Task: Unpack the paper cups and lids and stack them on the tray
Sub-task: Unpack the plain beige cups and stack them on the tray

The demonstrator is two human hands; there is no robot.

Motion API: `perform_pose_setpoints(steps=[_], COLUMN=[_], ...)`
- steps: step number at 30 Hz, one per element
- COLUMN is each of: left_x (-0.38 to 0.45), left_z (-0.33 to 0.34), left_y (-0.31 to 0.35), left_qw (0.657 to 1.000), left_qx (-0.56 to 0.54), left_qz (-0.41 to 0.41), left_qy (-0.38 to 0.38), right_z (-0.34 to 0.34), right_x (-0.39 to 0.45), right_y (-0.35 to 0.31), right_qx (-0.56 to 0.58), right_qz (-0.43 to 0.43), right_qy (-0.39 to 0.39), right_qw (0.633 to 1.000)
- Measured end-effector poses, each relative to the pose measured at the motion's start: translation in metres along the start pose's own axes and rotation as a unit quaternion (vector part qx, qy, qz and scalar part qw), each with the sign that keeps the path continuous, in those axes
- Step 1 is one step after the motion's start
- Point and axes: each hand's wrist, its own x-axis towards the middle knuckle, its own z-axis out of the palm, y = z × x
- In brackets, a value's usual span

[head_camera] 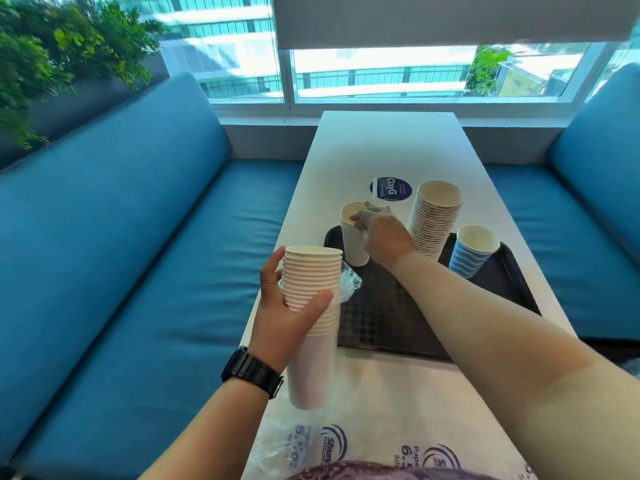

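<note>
Left hand (291,306) grips a cup stack (311,306); right hand (381,233) pinches the rim of a short stack (353,237) on the tray (388,317).

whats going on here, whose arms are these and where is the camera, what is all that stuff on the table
There is no machine here. A person wears a camera on the head, looking forward and down, so both arms are their own. The left hand, above a black wristwatch, has its grip round a stack of white paper cups half out of a clear plastic sleeve. The right hand reaches to a short stack of white cups on the black plastic tray; its exact grip is hard to see. Also on the tray: a tall leaning stack of white cups and a blue-and-white striped cup. All rests on a long white table between blue benches.
</note>
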Motion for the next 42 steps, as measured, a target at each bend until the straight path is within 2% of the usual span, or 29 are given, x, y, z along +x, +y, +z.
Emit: perform_pose_setpoints(steps=[4, 8, 13, 17, 24, 28, 35, 39, 42], left_x=[0.001, -0.002, -0.009, -0.015, -0.027, -0.032, -0.036, -0.037, -0.034], left_z=[-0.003, -0.002, -0.004, -0.004, -0.007, -0.009, -0.006, -0.004, -0.006], left_y=[0.003, 0.013, 0.023, 0.03, 0.036, 0.035, 0.031, 0.03, 0.025], left_qw=[1.0, 1.0, 1.0, 0.999, 0.999, 0.998, 0.996, 0.996, 0.997], left_qx=[0.006, -0.005, -0.011, 0.002, 0.011, 0.019, 0.051, 0.055, 0.056], left_qz=[-0.001, 0.011, 0.027, 0.036, 0.05, 0.048, 0.056, 0.053, 0.041], left_qy=[0.004, 0.008, 0.011, 0.014, -0.009, -0.021, -0.038, -0.042, -0.042], right_z=[-0.027, -0.06, -0.075, -0.073, -0.071, -0.07, -0.069, -0.068, -0.075], right_x=[-0.018, -0.052, -0.093, -0.106, -0.116, -0.119, -0.116, -0.113, -0.106], right_y=[-0.031, -0.068, -0.094, -0.099, -0.101, -0.1, -0.098, -0.1, -0.106], right_qx=[0.137, 0.325, 0.443, 0.474, 0.598, 0.609, 0.636, 0.632, 0.637], right_qz=[0.02, 0.059, 0.032, 0.06, 0.101, 0.121, 0.144, 0.137, 0.125], right_qy=[0.049, -0.006, -0.041, -0.075, -0.114, -0.12, -0.082, -0.103, -0.068], right_qw=[0.989, 0.944, 0.895, 0.875, 0.787, 0.775, 0.754, 0.756, 0.757])
